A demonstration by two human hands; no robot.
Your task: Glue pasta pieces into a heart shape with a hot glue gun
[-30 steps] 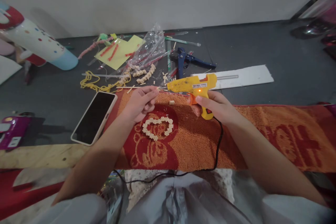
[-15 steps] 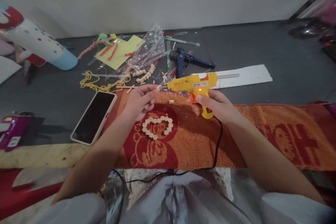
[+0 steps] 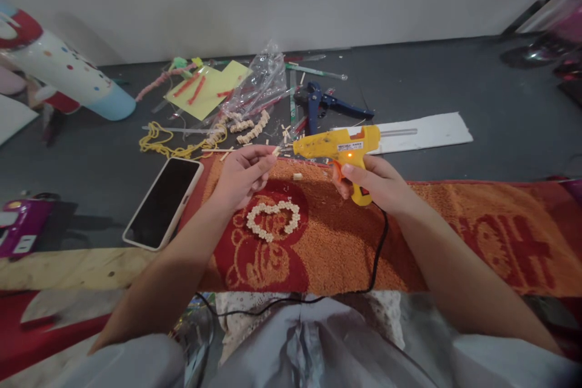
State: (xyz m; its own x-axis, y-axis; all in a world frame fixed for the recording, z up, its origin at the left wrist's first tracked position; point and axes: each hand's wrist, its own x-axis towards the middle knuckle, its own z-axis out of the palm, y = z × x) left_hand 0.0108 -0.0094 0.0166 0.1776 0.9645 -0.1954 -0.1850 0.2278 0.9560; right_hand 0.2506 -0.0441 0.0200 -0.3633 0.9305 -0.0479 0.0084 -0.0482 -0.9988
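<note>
Between its thumb and fingertips, my left hand (image 3: 245, 177) pinches a small pale piece (image 3: 276, 151), cut like the short stick bits on the table. My right hand (image 3: 379, 182) is wrapped round the handle of a yellow glue gun (image 3: 336, 142), its fingers at the orange trigger. The gun's nozzle points left, very close to the pinched piece; I cannot tell whether they touch. A clear glue stick (image 3: 399, 132) protrudes from the gun's back. Below my left hand, a heart-shaped ring of small pale pieces (image 3: 253, 226) lies on an orange and red towel (image 3: 336, 242). One loose piece (image 3: 297, 176) rests nearby.
A phone (image 3: 163, 203) lies left of the towel. Behind are yellow string (image 3: 157, 140), curved pale strips (image 3: 254, 128), a plastic bag (image 3: 266, 73), a blue cutter (image 3: 313, 106) and a white board (image 3: 422, 133). The gun's black cord (image 3: 378, 254) crosses the towel.
The glue gun and my right hand have shifted slightly to the right, so the nozzle sits a little farther from my left fingertips. My left hand has hardly moved.
</note>
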